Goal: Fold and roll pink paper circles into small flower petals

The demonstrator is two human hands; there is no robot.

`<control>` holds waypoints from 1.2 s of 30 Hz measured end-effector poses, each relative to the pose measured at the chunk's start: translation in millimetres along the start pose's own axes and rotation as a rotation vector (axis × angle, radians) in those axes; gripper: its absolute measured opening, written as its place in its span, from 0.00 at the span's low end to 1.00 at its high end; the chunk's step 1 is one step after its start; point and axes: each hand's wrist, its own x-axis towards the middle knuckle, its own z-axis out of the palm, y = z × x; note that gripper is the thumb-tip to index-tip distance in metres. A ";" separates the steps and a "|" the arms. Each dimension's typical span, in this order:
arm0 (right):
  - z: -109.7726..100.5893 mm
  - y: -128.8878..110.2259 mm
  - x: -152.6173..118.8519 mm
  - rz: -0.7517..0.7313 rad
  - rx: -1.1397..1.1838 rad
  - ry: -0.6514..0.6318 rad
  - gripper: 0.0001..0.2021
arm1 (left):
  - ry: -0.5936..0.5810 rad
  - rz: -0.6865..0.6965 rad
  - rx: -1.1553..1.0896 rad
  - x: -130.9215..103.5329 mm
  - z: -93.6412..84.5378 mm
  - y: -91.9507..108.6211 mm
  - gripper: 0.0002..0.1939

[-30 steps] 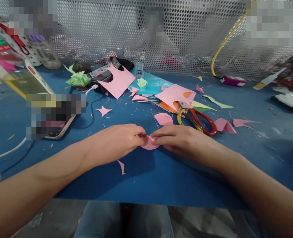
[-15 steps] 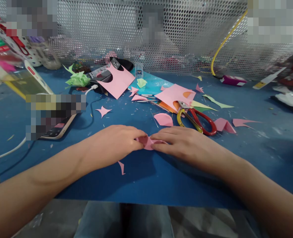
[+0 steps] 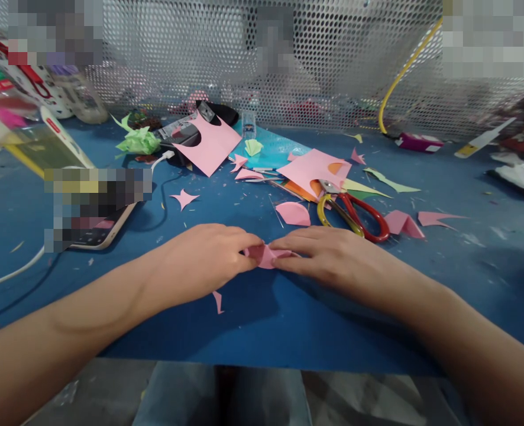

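Here's the broad blue worktop point(image 3: 262, 334), scuffed and flecked with pale specks, and take its middle as the clock's centre! At twelve, far side, a glossy light-blue sheet point(image 3: 284, 142) spreads out, partly covered. Round to two: a slim pale-green paper strip point(image 3: 393, 180), and beyond it a small purple box point(image 3: 419, 142). Between two and three, red-and-yellow-handled metal scissors point(image 3: 355, 213)! At three, a folded pink paper piece point(image 3: 404, 224), with a pointed pink paper offcut point(image 3: 439, 219) just beside. Seven o'clock, a thin pink paper sliver point(image 3: 218, 303). Nine, a pale-edged phone point(image 3: 99, 237). Ten, a four-pointed pink paper scrap point(image 3: 184, 199)!
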 end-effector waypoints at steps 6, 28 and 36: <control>-2.8 -1.7 -1.5 0.055 0.055 -0.076 0.14 | -0.013 0.002 -0.004 -0.2 -0.1 0.4 0.12; -1.5 -4.0 0.8 0.346 -0.028 -0.041 0.12 | -0.021 -0.342 -0.131 4.5 -6.0 5.7 0.11; -6.3 -1.6 -4.7 0.382 -0.065 -0.045 0.12 | -0.022 -0.427 -0.127 -0.9 -8.3 2.8 0.09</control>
